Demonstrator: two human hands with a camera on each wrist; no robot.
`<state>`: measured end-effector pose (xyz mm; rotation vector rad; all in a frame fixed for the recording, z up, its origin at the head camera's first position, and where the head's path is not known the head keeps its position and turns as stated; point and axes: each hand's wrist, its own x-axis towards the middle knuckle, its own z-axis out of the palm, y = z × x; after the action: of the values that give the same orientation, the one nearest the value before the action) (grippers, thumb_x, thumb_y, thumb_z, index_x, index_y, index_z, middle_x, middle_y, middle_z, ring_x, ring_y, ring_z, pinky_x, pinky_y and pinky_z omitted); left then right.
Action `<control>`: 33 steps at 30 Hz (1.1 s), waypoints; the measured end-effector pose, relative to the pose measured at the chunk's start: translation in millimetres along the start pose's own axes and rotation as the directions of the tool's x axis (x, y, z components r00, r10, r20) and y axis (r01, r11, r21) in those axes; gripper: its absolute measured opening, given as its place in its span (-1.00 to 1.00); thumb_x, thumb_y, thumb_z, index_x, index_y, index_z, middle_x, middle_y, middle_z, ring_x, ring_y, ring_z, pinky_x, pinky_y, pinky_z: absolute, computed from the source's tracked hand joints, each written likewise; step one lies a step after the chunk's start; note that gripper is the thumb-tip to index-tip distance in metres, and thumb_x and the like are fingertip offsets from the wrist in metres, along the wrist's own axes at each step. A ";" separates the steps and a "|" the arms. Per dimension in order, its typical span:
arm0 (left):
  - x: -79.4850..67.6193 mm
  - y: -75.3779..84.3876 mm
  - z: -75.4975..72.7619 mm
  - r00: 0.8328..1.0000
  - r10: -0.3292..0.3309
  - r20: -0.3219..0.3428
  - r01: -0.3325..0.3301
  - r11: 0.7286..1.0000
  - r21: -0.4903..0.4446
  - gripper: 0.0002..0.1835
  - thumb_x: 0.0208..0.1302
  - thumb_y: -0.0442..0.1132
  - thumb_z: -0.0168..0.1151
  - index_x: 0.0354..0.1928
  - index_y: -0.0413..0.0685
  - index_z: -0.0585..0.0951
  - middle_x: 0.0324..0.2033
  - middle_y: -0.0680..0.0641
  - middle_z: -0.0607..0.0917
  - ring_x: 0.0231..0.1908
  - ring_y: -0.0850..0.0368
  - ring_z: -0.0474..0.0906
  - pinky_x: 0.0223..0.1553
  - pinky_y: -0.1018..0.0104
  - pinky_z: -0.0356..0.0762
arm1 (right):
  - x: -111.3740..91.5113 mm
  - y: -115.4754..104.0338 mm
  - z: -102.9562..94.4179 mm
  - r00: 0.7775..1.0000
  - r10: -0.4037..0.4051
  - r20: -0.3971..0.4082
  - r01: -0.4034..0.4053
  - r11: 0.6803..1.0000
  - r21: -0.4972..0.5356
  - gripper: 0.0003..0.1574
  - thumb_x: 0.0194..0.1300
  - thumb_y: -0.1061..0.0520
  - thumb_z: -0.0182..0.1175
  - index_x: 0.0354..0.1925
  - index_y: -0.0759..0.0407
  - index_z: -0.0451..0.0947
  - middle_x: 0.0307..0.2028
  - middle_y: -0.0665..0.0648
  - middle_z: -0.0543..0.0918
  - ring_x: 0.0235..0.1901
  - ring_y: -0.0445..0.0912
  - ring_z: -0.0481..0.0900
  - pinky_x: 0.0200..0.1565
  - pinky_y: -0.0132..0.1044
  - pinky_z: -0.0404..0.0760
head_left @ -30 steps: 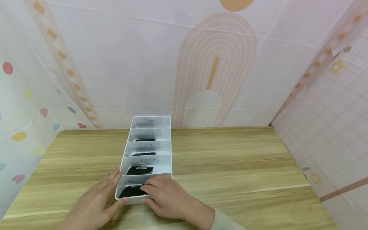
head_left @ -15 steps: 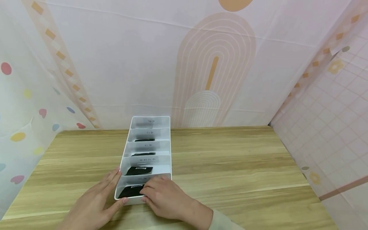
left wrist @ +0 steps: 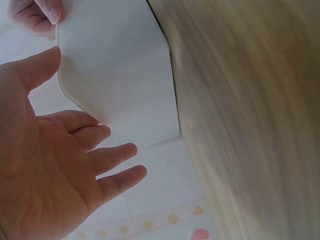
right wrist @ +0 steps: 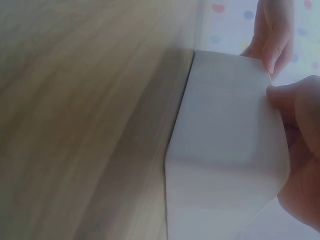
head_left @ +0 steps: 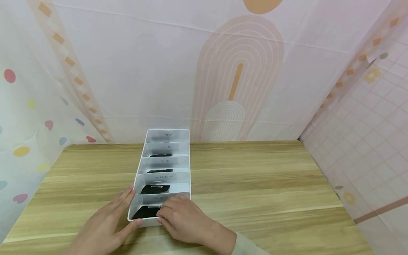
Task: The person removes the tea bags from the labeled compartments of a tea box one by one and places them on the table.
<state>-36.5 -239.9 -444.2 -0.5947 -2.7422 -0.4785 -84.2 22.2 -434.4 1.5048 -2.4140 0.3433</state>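
Note:
A long white organizer box (head_left: 190, 170) with several labelled compartments stands on the wooden table. Flat black sachets (head_left: 154, 189) lie in some of them. My left hand (head_left: 106, 219) braces the box's near left corner, its fingertips at the side wall and thumb at the front rim; in the left wrist view these fingers (left wrist: 117, 156) are spread and nearly straight. My right hand (head_left: 186, 217) grips over the front wall, thumb (right wrist: 282, 95) outside, other fingers curled into the nearest compartment. They overlap the right end of a black sachet (head_left: 146, 211) there; these fingertips are partly hidden.
Wooden table (head_left: 255, 184) extends to both sides of the box. Behind its far edge hangs a pale patterned cloth (head_left: 143, 71), close to the back end of the box. Another printed cloth (head_left: 376, 124) borders the right side.
The black sachet in the nearest compartment has shifted slightly by my right fingers. Both hands and the box stay nearly in place.

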 end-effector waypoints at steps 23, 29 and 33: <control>0.0 -0.9 1.5 1.000 -0.002 0.008 0.002 1.000 0.005 -0.08 0.22 0.14 0.52 0.44 -0.34 0.47 0.45 -0.24 0.47 0.30 -0.32 0.52 0.36 0.78 -0.36 | 2.0 3.3 -7.5 0.981 0.169 -0.099 -0.144 0.966 0.213 -0.91 0.48 0.13 0.32 -0.22 0.03 0.74 -0.32 -0.12 0.74 -0.25 -0.27 0.66 -0.03 -0.47 0.56; 0.3 -1.9 1.3 1.000 0.004 -0.001 -0.004 1.000 0.007 -0.08 0.21 0.14 0.53 0.43 -0.34 0.48 0.43 -0.26 0.49 0.28 -0.31 0.53 0.36 0.78 -0.36 | 0.4 10.9 -12.5 0.972 0.192 -0.138 -0.150 0.952 0.268 -0.91 0.52 0.17 0.28 -0.13 0.10 0.73 -0.27 -0.07 0.76 -0.23 -0.26 0.68 0.00 -0.49 0.58; 0.5 -1.4 1.3 1.000 0.010 -0.002 -0.010 1.000 0.010 -0.08 0.22 0.15 0.52 0.42 -0.35 0.48 0.43 -0.26 0.49 0.29 -0.31 0.53 0.37 0.77 -0.36 | -2.4 17.3 -14.4 0.963 0.180 -0.199 -0.119 0.950 0.287 -0.92 0.51 0.21 0.27 -0.12 0.14 0.71 -0.28 -0.04 0.74 -0.26 -0.26 0.65 -0.04 -0.54 0.58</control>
<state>-37.8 -240.5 -445.6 -0.6050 -2.7364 -0.4624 -97.3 36.6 -422.8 1.3018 -2.3777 0.8632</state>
